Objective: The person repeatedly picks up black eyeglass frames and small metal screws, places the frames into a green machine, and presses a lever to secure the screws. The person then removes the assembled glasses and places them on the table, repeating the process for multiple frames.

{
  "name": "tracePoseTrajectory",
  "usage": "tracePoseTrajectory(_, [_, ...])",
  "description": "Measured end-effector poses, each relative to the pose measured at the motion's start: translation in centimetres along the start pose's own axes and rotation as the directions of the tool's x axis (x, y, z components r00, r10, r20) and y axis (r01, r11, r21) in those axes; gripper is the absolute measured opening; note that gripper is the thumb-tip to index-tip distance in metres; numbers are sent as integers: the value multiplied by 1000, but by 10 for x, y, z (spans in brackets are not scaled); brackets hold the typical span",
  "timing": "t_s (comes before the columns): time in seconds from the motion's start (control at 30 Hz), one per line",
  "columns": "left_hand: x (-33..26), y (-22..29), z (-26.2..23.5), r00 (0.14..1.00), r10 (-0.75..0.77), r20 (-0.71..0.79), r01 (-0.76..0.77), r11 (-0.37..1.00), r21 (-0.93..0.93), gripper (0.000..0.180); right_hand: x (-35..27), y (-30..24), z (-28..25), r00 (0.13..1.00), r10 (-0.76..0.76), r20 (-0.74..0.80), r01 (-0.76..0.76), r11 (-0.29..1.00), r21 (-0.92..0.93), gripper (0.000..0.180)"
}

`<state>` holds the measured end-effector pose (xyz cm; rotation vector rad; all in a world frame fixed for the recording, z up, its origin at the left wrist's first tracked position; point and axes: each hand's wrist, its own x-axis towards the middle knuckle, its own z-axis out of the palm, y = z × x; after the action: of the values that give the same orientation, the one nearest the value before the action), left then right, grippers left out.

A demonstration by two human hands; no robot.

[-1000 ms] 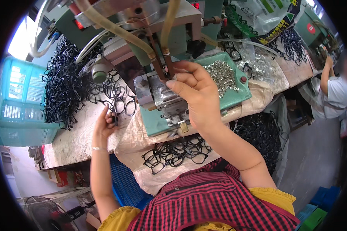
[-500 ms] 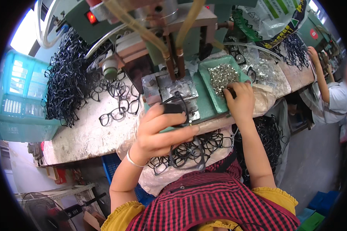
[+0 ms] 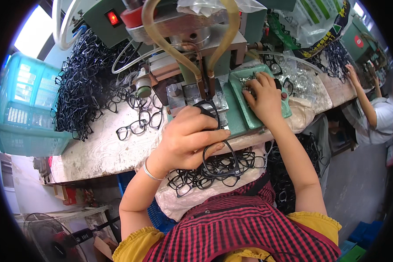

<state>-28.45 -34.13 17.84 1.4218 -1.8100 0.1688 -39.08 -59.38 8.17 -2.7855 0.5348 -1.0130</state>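
My left hand (image 3: 189,139) is closed around a black eyeglass frame (image 3: 232,158), just in front of the machine's metal fixture (image 3: 205,97). One rim of the frame hangs down below my fingers, and its upper part is near the two copper-coloured tips (image 3: 206,83). My right hand (image 3: 265,99) reaches into a green tray (image 3: 254,123) of small silvery metal parts (image 3: 246,81). Its fingers are bent and apart, with the fingertips down among the parts. The hand hides most of the parts, and I cannot see any piece held.
Several black frames (image 3: 196,178) lie on the cloth over my lap. A big heap of frames (image 3: 81,83) stands at left beside a turquoise basket (image 3: 28,102). Yellowish hoses (image 3: 155,41) loop down the machine. At far right, another person's arm (image 3: 366,105) reaches to a bench.
My right hand has moved deeper over the tray and now covers most of the metal parts. My left hand still holds the eyeglass frame, and the view has shifted slightly.
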Motion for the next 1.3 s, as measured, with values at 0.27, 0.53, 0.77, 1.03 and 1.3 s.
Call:
tracePoseTrajectory(0.27, [-89, 28, -30, 720, -66, -691, 493, 750, 442, 23, -13, 12, -19, 937, 339, -86, -297, 901, 315, 12])
tracePoseTrajectory(0.53, [-199, -96, -33, 668, -705, -239, 707, 500, 501, 35, 5, 27, -29, 787, 599, 145, -384, 293, 875, 15])
tracePoseTrajectory(0.77, [-185, -90, -46, 660, -732, -168, 668, 471, 576, 21, -23, 32, -10, 700, 652, 290, -296, -104, 949, 28])
tracePoseTrajectory(1.03, [-164, -57, -102, 714, -563, -416, 685, 440, 581, 37, -37, 11, -21, 801, 596, 48, -428, 515, 743, 17])
tracePoseTrajectory(1.3, [-234, -66, -60, 531, -740, -413, 799, 277, 533, 36, 0, -40, -49, 874, 449, 187, -355, 325, 876, 16])
